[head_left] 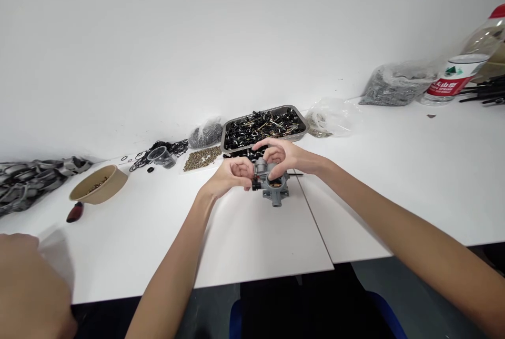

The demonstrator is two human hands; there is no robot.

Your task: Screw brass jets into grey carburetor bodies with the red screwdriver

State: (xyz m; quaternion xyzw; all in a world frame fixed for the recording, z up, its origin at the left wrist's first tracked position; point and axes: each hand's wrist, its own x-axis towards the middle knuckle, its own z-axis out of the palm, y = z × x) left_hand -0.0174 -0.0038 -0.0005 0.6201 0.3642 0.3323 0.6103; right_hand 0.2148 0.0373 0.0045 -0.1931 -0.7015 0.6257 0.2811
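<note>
A grey metal carburetor [276,197] stands on the white table in front of me, with a round opening facing me and a black fitting on its left side. My left hand [231,177] is closed at that left side, its thumb and curled fingertips by the black fitting. From above and the right, my right hand [288,158] grips the carburetor's upper body. Its thumb lies near the round opening, and its index finger arches over the top. Fingers partly hide the upper part of the carburetor.
Behind the carburetor sits a metal tray [304,127] of black parts. Small brass pieces [202,158], a clear cup [161,157], black rings [177,147] and a tan bowl [114,183] lie leftward. A bottle [450,83] stands far right. Another person's blurred arm [31,291] is at lower left.
</note>
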